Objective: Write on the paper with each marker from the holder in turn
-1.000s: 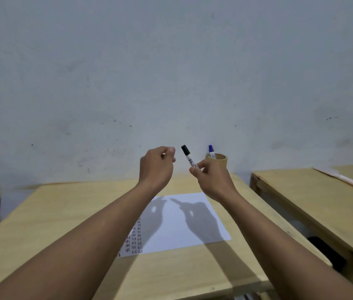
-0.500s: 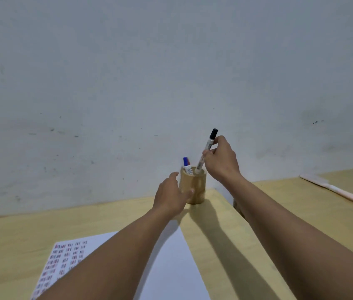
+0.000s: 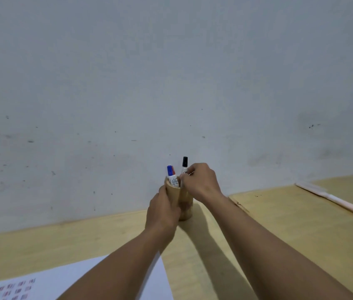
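Steadying the wooden holder (image 3: pixel 185 204) at the far edge of the counter (image 3: pixel 225 245), our left hand (image 3: pixel 162 211) wraps its near side while our right hand (image 3: pixel 200 180) pinches the black-capped marker (image 3: pixel 184 164) just above the rim, both arms stretched forward. We judge the marker light, stiff and smooth, best gripped mid-barrel. A blue-capped marker (image 3: pixel 170 172) stands beside it; the paper (image 3: pixel 74 278) lies near left.
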{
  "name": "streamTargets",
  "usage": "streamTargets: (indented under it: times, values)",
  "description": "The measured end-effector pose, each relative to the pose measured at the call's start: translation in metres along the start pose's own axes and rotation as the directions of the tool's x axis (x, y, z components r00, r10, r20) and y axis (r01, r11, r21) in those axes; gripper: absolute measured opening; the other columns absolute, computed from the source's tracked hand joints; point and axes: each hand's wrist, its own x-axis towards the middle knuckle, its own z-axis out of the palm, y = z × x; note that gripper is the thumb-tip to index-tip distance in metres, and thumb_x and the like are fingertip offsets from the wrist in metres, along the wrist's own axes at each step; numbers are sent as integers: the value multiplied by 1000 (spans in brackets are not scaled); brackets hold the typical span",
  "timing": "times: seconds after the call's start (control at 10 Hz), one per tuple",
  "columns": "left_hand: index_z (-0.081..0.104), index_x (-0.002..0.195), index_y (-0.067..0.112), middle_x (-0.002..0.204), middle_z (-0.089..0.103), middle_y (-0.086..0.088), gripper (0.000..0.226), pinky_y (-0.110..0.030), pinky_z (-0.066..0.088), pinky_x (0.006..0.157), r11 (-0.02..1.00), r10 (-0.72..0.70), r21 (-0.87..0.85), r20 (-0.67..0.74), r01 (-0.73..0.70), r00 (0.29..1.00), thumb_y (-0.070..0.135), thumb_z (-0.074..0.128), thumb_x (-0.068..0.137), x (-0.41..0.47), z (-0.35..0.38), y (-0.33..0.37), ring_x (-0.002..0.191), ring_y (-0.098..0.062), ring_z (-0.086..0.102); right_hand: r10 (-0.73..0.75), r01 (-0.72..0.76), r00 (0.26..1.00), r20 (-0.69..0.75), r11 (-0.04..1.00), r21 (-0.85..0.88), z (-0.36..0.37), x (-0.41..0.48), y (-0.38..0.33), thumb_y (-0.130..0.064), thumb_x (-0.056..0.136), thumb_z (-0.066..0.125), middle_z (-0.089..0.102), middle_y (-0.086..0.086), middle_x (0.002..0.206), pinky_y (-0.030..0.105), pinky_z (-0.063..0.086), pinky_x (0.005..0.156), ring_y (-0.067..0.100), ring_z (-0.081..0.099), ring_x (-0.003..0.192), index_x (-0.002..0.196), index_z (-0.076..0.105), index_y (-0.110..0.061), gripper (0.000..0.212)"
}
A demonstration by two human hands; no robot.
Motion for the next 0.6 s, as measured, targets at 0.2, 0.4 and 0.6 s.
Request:
streamTargets:
  times: [0.2, 0.4, 0.6]
  values:
    - [54, 129, 23, 115, 67, -1, 40, -39, 59, 83, 999, 10, 36, -33, -9, 999, 24, 64, 91, 2, 4, 1, 95, -21, 65, 47, -45, 999, 24, 996, -73, 1, -3, 5, -25, 91, 66, 68, 9, 71, 30, 45, 55, 24, 64, 63, 84, 76, 0, 28]
    - [20, 159, 16, 148, 53, -11, 79, -30, 46, 95, 994, 9, 113, 29, -12, 1000, 28, 65, 95, -40, -36, 31, 132, -28, 54, 15, -15, 1000, -27, 1000, 0, -30, -33, -7, -24, 93, 66, 72, 11, 112, 27, 47, 76, 22, 68, 94, 124, 69, -11, 35]
    - [70, 107, 37, 96, 75, 17, 25, -5, 47, 69, 971, 165, -190, 99, -145, 981, 21, 71, 89, -187, -136, 77, 87, 8, 69, -225, 221, 973, -44, 874, 432, -104, -136, -63, -20, 92, 71, 73, 4, 81, 28, 45, 59, 7, 58, 57, 95, 78, -22, 8]
